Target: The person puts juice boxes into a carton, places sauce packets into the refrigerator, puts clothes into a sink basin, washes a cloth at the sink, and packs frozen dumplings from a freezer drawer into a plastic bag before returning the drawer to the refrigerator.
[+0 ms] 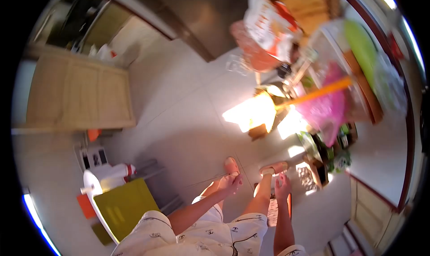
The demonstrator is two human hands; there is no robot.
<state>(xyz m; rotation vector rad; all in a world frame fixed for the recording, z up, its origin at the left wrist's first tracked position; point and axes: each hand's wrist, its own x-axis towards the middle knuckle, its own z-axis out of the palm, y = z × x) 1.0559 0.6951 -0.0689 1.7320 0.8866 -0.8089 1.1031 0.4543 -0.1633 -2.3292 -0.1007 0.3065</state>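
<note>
My left hand [230,184] hangs in front of my body at the lower middle, fingers loosely bent and a little apart. It holds nothing that I can make out. To its right, my right hand [282,187] hangs with its fingers apart and no object visible in it. Below the hands are my pink slippers [231,165] on the pale tiled floor [188,117]. A patterned reddish item [273,211] lies on the floor, partly hidden by my right leg and forearm. Motion blur softens the finer details.
Bags crowd the right: a white-and-red bag [268,27], a pink plastic bag [322,106] and a long orange handle [320,92] across it. Boxes with green items [333,153] stand below. Left are a wooden cabinet [80,92] and an olive-green panel [125,209].
</note>
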